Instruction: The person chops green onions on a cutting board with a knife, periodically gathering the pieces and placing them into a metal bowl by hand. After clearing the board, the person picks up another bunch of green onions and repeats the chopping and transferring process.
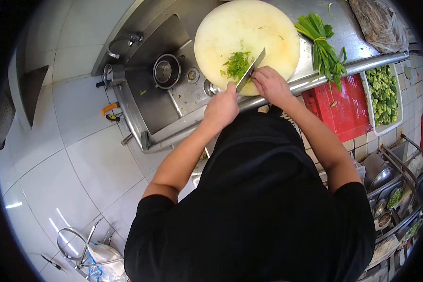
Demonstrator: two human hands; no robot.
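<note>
My left hand (222,109) is closed around the handle of a kitchen knife (252,69), whose broad blade slants up and to the right over a round white cutting board (272,28). Chopped green leaves (237,65) lie in a small heap along the left side of the blade. On the blade's other side, my right hand (270,84) rests on the board with its fingers curled and pressed together close to the blade. Whatever those fingers hold is mostly covered by them. A tied bunch of leafy greens (322,47) lies right of the board, some leaves hanging over the counter edge.
Left of the board is a steel sink (162,105) with a metal pot (167,70) and a tap (127,41). A plastic bag (379,23) sits at the far right. Below the counter edge (352,69) are a red crate (340,113) and a white tub of green vegetable pieces (383,94).
</note>
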